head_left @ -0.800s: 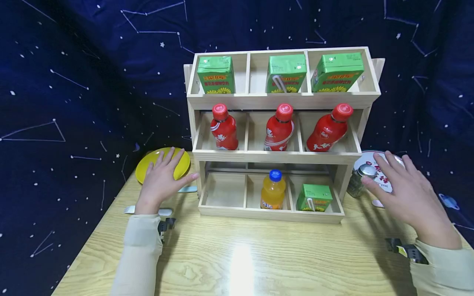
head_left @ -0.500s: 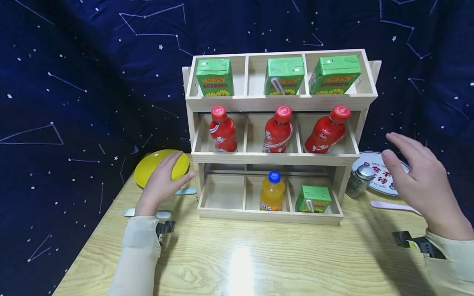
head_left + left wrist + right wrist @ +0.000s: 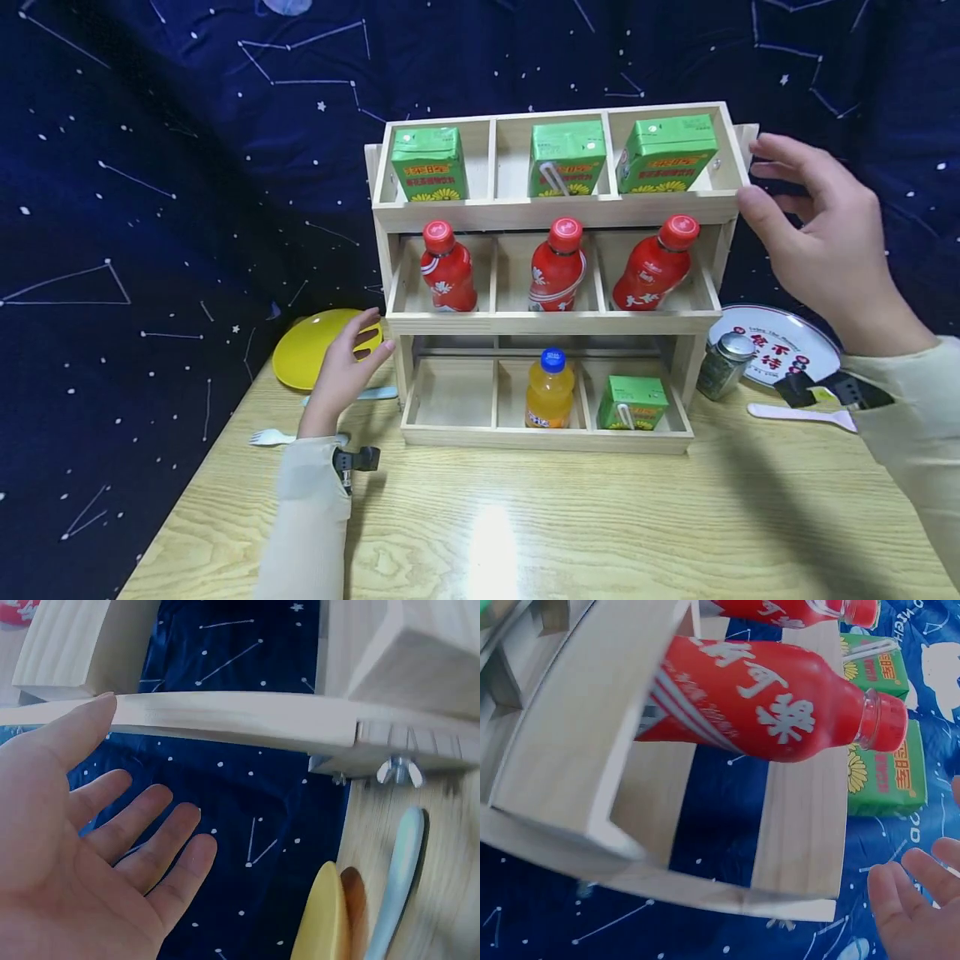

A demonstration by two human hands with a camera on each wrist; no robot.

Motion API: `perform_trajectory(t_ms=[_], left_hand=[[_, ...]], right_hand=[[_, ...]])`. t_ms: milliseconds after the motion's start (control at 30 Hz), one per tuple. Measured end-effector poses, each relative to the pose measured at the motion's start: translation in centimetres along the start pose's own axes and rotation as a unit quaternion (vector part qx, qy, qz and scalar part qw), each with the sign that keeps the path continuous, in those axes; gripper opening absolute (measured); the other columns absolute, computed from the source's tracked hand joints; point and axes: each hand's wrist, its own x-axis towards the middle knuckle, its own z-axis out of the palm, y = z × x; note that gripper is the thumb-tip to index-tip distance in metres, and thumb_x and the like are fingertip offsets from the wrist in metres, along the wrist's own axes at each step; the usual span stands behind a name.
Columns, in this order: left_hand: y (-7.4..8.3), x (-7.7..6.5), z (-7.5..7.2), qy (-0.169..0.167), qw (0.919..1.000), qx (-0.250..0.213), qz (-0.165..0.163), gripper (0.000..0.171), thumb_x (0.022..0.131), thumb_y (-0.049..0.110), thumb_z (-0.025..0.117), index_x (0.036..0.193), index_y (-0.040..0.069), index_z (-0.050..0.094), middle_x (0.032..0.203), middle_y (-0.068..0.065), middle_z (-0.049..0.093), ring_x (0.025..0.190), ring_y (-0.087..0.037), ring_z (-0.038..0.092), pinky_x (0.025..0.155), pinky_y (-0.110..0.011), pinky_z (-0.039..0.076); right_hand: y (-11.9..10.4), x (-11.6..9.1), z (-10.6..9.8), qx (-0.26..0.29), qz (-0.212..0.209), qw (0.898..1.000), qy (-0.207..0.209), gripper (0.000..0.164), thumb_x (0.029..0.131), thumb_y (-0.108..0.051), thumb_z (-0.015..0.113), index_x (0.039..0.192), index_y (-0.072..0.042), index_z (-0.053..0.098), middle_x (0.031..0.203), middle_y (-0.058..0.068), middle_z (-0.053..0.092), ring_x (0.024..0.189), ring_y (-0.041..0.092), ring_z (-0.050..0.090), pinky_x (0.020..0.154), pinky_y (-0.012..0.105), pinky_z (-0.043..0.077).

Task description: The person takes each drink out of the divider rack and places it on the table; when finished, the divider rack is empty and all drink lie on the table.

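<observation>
A wooden three-tier rack [image 3: 555,325] stands on the table. My left hand [image 3: 347,371] hovers by its lower left side, in front of a yellow plate [image 3: 303,354]; the left wrist view shows the fingers spread and holding nothing. At the rack's upper right corner my right hand [image 3: 836,242] is raised, fingers loosely bent, with nothing in it. Green drink cartons [image 3: 667,158] stand in the top tier, one in each compartment. Red bottles [image 3: 765,697] fill the middle tier, the right one leaning. Below are an orange drink bottle [image 3: 551,392] and a small green carton [image 3: 633,402].
Behind the right arm lie a white printed plate [image 3: 780,342], a glass shaker [image 3: 726,367] and a pale spoon [image 3: 795,414]. A light fork [image 3: 273,437] and a blue-handled utensil [image 3: 375,392] lie on the left. Dark star-patterned cloth [image 3: 187,167] hangs behind.
My right hand has risen from above the shaker and white plate to the rack's upper right corner. The left hand has shifted slightly right, closer to the rack's side.
</observation>
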Motion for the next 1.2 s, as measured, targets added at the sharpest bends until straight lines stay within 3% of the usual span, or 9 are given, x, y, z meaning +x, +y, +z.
perform_trajectory(t_ms=[167,367,500,600,700,867,1200], left_hand=[[-0.3,0.5,0.7,0.005,0.9984,-0.056,-0.004,0.062,0.097,0.026,0.065,0.15,0.007,0.039,0.145,-0.017,0.047,0.129,-0.039,0.048,0.105,-0.051,0.041],[1.8,-0.3,0.9,0.014,0.9969,-0.077,-0.003,0.049,0.1,0.007,0.058,0.144,-0.006,0.043,0.134,-0.027,0.053,0.122,-0.042,0.053,0.102,-0.049,0.045],[0.3,0.3,1.4,0.02,0.9964,-0.082,-0.001,0.045,0.101,0.011,0.058,0.142,-0.003,0.047,0.131,-0.025,0.055,0.12,-0.04,0.056,0.101,-0.049,0.046],[-1.2,0.9,1.7,0.021,0.9965,-0.081,0.005,0.044,0.101,0.018,0.059,0.142,0.003,0.05,0.13,-0.02,0.057,0.117,-0.036,0.058,0.1,-0.048,0.046],[-1.2,1.1,1.8,0.02,0.9971,-0.074,0.008,0.043,0.1,0.021,0.06,0.139,0.005,0.053,0.128,-0.017,0.058,0.115,-0.034,0.059,0.099,-0.047,0.047],[-1.0,1.2,2.2,0.018,0.9976,-0.066,0.008,0.043,0.101,0.024,0.059,0.14,0.007,0.053,0.132,-0.014,0.058,0.117,-0.032,0.058,0.099,-0.046,0.048],[-1.0,1.1,1.9,0.021,0.9977,-0.064,-0.009,0.043,0.101,0.028,0.058,0.14,0.011,0.054,0.134,-0.011,0.056,0.119,-0.031,0.056,0.1,-0.045,0.047]], right_hand=[[-0.7,2.9,1.0,0.016,0.005,0.999,-0.041,0.053,0.098,-0.019,0.063,0.148,-0.021,0.046,0.144,0.002,0.051,0.126,0.01,0.05,0.096,0.014,0.042],[-0.5,5.2,2.3,0.057,0.052,0.99,-0.122,0.058,0.101,-0.022,0.059,0.153,-0.023,0.035,0.148,0.008,0.047,0.129,0.012,0.049,0.1,0.015,0.04],[-0.1,5.7,2.9,0.095,0.067,0.985,-0.131,0.053,0.101,-0.02,0.059,0.15,-0.019,0.041,0.142,0.008,0.053,0.121,0.01,0.055,0.096,0.012,0.042],[0.1,5.8,2.9,0.095,0.062,0.986,-0.122,0.05,0.099,-0.018,0.06,0.147,-0.019,0.045,0.139,0.006,0.056,0.119,0.009,0.056,0.095,0.012,0.043],[0.4,5.7,3.0,0.073,0.046,0.991,-0.103,0.048,0.098,-0.017,0.061,0.145,-0.019,0.048,0.136,0.004,0.058,0.117,0.006,0.058,0.096,0.014,0.043],[0.7,5.3,3.7,0.069,0.011,0.997,-0.03,0.044,0.093,-0.013,0.066,0.137,-0.015,0.057,0.122,-0.001,0.065,0.103,0.003,0.06,0.088,0.011,0.045],[-1.1,5.8,3.4,0.056,-0.061,0.993,0.088,0.04,0.09,-0.009,0.065,0.13,-0.009,0.06,0.115,-0.008,0.064,0.104,0.007,0.063,0.095,0.019,0.047]])
